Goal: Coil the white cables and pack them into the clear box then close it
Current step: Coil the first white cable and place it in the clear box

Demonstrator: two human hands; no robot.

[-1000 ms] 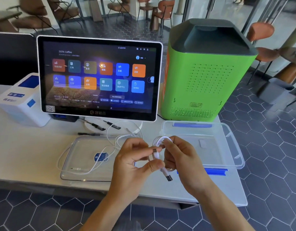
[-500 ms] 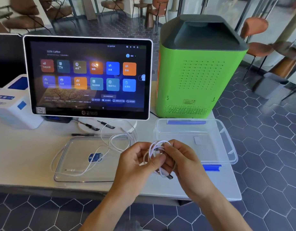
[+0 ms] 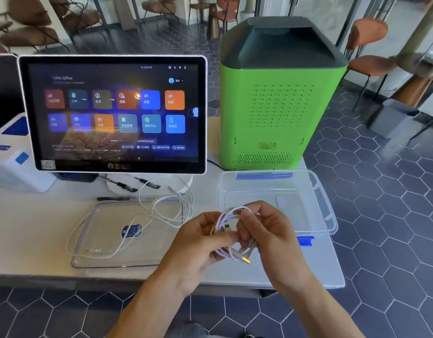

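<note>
The lid is lying flat at the table's near edge, carrying part of a loose white cable that is trailing off its 1 o'clock corner. At 3 o'clock from it, the clear box is sitting open with nothing visible inside, its blue latches showing front and back. Just in front of the box, the left hand and right hand are meeting over the table edge, both pinching a coiled white cable between thumb and curled fingers; a metal plug end is hanging from the coil at 6 o'clock. Further back, pens are lying beneath a lit touchscreen, with a white device at its 9 o'clock and a green machine at its 3 o'clock. Beyond, chairs are standing on dark hexagonal floor tiles.
</note>
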